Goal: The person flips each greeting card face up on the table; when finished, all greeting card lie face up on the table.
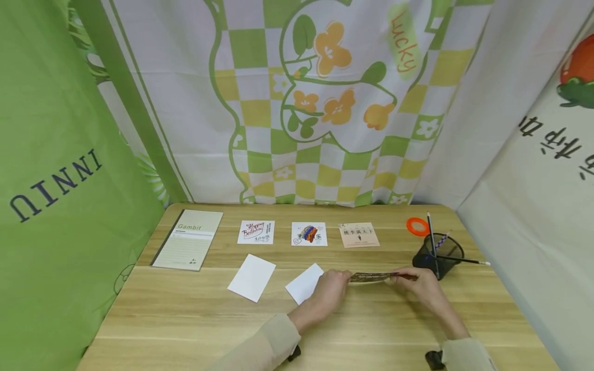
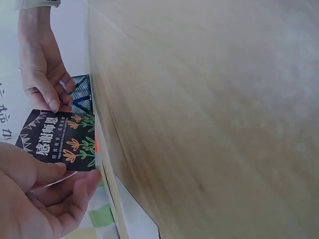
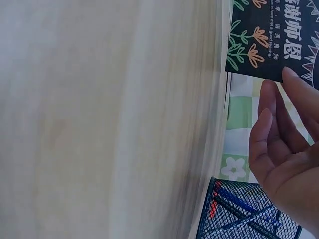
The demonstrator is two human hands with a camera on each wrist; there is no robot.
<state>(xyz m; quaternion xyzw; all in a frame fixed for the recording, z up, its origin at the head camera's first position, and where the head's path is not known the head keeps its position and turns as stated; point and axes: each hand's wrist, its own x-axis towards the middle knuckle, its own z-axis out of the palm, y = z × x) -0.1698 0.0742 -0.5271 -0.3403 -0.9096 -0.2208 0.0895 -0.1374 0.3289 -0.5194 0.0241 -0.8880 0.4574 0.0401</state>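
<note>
A dark printed card [image 2: 75, 134] is held above the wood-grained table [image 1: 362, 335], to the left of the black mesh cup [image 1: 447, 268]. One end is pinched between thumb and finger by the left hand [image 1: 328, 289], the other by the right hand [image 1: 423, 286], nearest the cup. The card can be judged light, thin, fairly stiff, easily creased, and best gripped by its edges. Farther left of the cup, smooth white cards [image 1: 252, 278] are laid flat

Your left hand [image 1: 330, 289] and right hand [image 1: 421, 286] are bare. Your left sleeve [image 1: 250, 353] is long and pale beige, with a distinct cuff [image 1: 282, 334]; your right sleeve [image 1: 466, 355] matches in colour. A small black piece [image 1: 434, 359] shows by each sleeve's end, its details unclear.
</note>
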